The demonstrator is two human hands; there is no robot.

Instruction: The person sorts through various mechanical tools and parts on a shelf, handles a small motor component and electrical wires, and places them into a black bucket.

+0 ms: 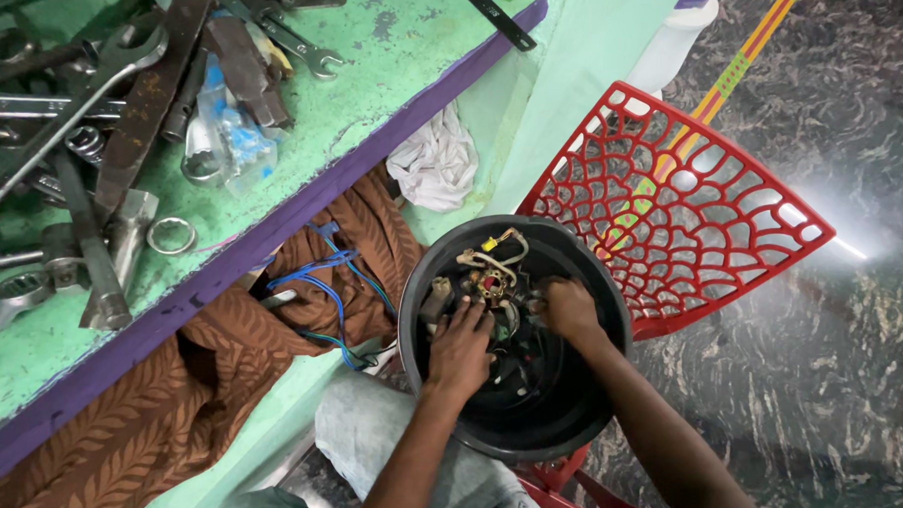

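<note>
Head view: fingertips hidden inside black housing (565,428).

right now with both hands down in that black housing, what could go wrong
1. Both hands, left and right, sit among loose wires and terminals; a lead could snag or pull off.
2. The black housing rests on a red chair, not the bench, so it might tip.
3. Blue wires hang near the left arm and could catch.

The single head-worn camera is looking steeply down from close above the hands (514,331), with the desk (377,91) lying toward ten o'clock and the floor (827,377) toward three o'clock.
</note>
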